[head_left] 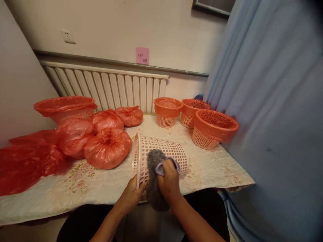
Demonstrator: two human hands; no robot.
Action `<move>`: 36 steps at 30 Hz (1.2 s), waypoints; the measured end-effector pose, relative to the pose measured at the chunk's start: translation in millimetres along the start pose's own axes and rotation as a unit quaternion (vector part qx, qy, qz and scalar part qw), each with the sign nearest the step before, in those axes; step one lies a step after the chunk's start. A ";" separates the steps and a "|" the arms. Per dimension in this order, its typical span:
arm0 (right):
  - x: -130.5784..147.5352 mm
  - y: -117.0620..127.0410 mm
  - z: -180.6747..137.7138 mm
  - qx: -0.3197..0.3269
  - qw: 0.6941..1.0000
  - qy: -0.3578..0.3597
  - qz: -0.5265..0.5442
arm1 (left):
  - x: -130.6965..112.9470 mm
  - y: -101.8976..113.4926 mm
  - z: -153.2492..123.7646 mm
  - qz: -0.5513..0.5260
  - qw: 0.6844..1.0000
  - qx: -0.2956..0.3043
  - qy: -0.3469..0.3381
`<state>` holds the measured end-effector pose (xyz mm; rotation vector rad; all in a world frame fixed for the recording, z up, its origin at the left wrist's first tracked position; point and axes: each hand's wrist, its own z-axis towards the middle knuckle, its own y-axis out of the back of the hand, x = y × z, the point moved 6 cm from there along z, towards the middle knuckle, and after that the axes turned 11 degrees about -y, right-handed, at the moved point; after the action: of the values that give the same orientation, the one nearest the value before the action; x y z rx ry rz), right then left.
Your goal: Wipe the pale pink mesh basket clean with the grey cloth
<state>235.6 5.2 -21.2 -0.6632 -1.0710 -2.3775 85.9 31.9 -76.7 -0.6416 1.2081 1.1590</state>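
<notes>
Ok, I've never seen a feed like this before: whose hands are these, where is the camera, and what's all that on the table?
There is no machine here: one camera sits on a person's head, looking forward and down, so both bare hands are theirs. The left hand grips the rim of a pink basket lying on its side on the table. The right hand presses a grey cloth against its lattice wall. To the left lie four tied red bags, loose red plastic and a larger lined basket; at the back right stand three orange-lined baskets.
</notes>
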 end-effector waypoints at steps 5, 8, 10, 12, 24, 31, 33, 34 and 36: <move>38.8 -13.6 12.5 0.046 0.997 0.060 -0.015 | 12.9 0.0 -13.6 0.023 0.999 -0.030 0.013; 22.0 -9.5 39.6 0.044 0.996 0.034 -0.065 | 18.3 -2.8 -17.1 0.050 0.998 -0.037 -0.003; -2.7 -2.8 59.9 0.040 0.994 0.007 -0.103 | 21.3 -7.0 -18.4 0.061 0.998 -0.030 -0.016; -35.6 6.3 78.3 0.035 0.989 -0.027 -0.140 | 23.4 -10.9 -19.6 0.065 0.997 -0.026 -0.026; -122.6 34.8 34.1 -0.115 0.965 -0.188 -0.141 | 24.7 -4.3 -16.8 0.073 0.996 -0.038 -0.022; -53.6 1.3 -21.4 -0.075 0.988 -0.115 0.071 | 10.4 -4.4 -3.0 0.060 0.997 -0.057 -0.009; -28.0 -2.6 -27.8 -0.062 0.988 -0.070 0.121 | 8.2 -5.1 1.4 0.038 0.998 -0.056 -0.014; -15.3 -4.6 -31.6 -0.058 0.988 -0.040 0.135 | 8.5 -5.1 2.7 0.028 0.998 -0.053 -0.013; 7.9 -11.4 -40.5 -0.041 0.989 0.025 0.140 | 12.4 -3.1 2.8 0.018 0.998 -0.054 -0.002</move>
<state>213.1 -21.0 -46.7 -0.7266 -0.8043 -2.1915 89.0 37.5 -88.0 -0.7008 1.1630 1.2614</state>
